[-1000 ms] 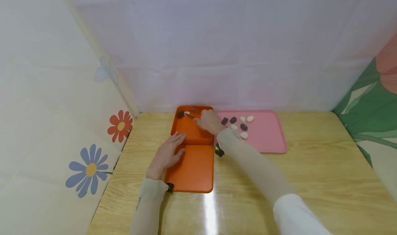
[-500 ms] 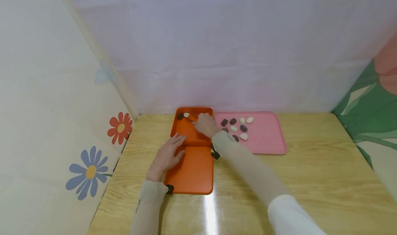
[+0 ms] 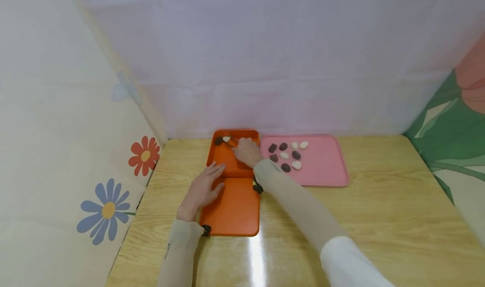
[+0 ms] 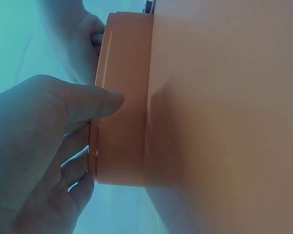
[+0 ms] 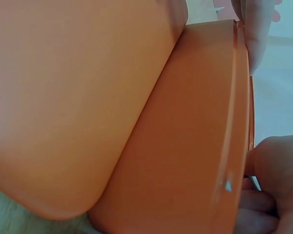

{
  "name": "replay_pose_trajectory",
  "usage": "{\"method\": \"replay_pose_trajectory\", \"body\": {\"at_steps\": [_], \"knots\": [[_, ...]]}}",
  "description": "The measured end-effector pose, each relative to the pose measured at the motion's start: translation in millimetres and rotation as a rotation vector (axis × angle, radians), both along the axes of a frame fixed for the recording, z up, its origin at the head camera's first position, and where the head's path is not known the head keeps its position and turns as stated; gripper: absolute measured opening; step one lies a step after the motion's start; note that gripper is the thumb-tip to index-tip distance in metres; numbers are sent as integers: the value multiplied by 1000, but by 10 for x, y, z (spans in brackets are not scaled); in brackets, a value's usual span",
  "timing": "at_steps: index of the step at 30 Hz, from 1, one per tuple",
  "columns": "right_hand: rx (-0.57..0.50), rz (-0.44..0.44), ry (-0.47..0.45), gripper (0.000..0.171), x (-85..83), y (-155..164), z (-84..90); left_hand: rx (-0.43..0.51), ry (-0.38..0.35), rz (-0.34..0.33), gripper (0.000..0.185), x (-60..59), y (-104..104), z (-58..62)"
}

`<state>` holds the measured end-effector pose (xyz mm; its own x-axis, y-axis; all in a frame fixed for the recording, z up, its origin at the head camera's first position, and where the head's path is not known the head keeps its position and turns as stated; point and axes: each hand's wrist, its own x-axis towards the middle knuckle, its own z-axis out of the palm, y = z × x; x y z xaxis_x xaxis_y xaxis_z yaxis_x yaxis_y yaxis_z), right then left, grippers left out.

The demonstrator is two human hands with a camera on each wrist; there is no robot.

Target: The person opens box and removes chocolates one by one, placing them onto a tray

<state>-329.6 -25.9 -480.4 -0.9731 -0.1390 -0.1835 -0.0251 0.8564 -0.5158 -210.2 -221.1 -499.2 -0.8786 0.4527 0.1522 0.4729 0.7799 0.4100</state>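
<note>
In the head view, my right hand reaches into the raised back part of an orange lidded box. It grips slim dark tongs, whose two arms point left. By their tips lie a white rounded piece and a dark piece; whether the tips touch them is too small to tell. My left hand rests at the box's front left corner with its fingers straight. In the left wrist view, its thumb lies against the front wall and the other fingers are at the rim.
Directly right of the box, a pink tray holds several dark and white rounded or blocky pieces. The flat orange lid lies in front of the box on the wooden table. A pale cloth wall stands close behind.
My right hand has shifted a little left and toward me inside the box, uncovering more pieces on the pink tray. The left hand has kept its place on the box.
</note>
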Motion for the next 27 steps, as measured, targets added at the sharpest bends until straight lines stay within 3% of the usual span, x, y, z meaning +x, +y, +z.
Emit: {"method": "replay_pose_trajectory", "body": {"at_steps": [27], "knots": [[-9,40,11,36,66,69,148,-7,7,-2,62,5,-4,6]]}}
